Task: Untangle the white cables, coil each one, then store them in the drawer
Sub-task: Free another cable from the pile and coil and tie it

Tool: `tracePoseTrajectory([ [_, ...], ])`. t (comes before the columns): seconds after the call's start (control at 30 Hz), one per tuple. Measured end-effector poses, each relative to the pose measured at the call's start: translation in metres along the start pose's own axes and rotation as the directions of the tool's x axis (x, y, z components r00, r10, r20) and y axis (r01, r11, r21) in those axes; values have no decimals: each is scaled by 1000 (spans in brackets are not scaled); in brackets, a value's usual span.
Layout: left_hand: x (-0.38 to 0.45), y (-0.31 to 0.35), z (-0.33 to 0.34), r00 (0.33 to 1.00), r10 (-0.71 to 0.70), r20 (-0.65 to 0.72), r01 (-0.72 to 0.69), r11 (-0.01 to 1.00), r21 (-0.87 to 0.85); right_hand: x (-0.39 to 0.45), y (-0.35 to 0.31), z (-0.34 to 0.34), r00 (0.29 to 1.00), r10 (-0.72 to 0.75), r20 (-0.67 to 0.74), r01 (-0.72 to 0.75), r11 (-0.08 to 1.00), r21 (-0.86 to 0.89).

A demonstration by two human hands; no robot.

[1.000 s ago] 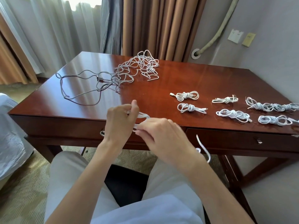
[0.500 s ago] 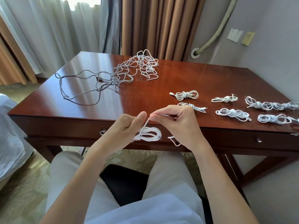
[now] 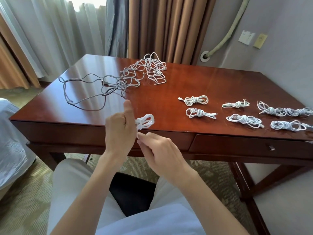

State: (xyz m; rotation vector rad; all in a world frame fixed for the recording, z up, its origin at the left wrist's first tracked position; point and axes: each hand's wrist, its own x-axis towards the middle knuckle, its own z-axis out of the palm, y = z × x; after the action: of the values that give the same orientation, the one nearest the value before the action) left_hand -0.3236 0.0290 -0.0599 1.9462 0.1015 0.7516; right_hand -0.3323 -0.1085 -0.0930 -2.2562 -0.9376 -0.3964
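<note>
Both forearms are bare to the frame's edge — no sleeves, watch or rings show on the left hand or right hand. Light cream trousers cover the thighs — a pale white shirt hem lies over the lap.

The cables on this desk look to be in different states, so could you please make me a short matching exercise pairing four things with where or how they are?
Things:
1. tangled cables
2. half-coiled cable
3. finished bundles
4. right drawer

States:
a. closed, under the desktop
b. lying in rows on the desk's right side
c. gripped in the left hand, its tail pinched by the right hand
d. spread loose at the desk's far left

Pairs: 1-d, 2-c, 3-b, 4-a
</note>
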Motion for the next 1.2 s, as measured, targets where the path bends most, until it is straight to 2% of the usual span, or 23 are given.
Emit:
tracePoseTrajectory([
  [0.07, 2, -4, 1, 998, 21, -54, -13, 990, 142, 0, -12, -5, 998, -48, 27, 51, 990, -131],
  [0.17, 1, -10, 5, 999, 45, 10, -46, 965, 259, 7, -20, -20, 992, -110, 57, 121, 957, -265],
  [0.27, 0, -23, 4, 993, 67, 94, -90, 958, 273, 12, -15, -37, 985, -152, 79, 170, 932, -321],
  [0.33, 2, -30, 3, 979, 58, 197, -109, 961, 256, 14, -12, -45, 982, -165, 92, 185, 937, -297],
  [0.43, -2, -27, 3, 925, 86, 371, -164, 969, 185, 21, -1, -55, 987, -89, 131, 108, 983, -151],
  [0.53, -10, -24, -2, 905, 81, 417, -44, 994, -97, 28, 12, -62, 991, -9, 130, -2, 996, 89],
  [0.63, -17, -17, -6, 897, 74, 435, 69, 950, -304, 29, 19, -60, 976, 75, 203, -149, 912, 383],
  [0.7, -19, -11, -5, 919, 34, 394, 132, 912, -387, 26, 21, -53, 966, 101, 236, -221, 797, 563],
  [0.77, -19, -4, -2, 953, -48, 299, 184, 877, -444, 21, 20, -43, 965, 147, 218, -256, 718, 647],
  [0.9, -14, 1, 3, 974, -216, 63, 219, 854, -472, 9, 6, -19, 965, 180, 193, -263, 698, 666],
  [1.07, -12, 1, 9, 951, -293, -104, 212, 855, -474, 4, -13, -7, 928, 282, 243, -371, 642, 671],
  [1.13, -10, 0, 11, 943, -294, -154, 194, 866, -460, 0, -21, -3, 921, 292, 258, -390, 678, 623],
  [1.2, -6, -5, 12, 941, -267, -206, 167, 900, -402, -1, -26, -5, 936, 266, 232, -340, 859, 384],
])
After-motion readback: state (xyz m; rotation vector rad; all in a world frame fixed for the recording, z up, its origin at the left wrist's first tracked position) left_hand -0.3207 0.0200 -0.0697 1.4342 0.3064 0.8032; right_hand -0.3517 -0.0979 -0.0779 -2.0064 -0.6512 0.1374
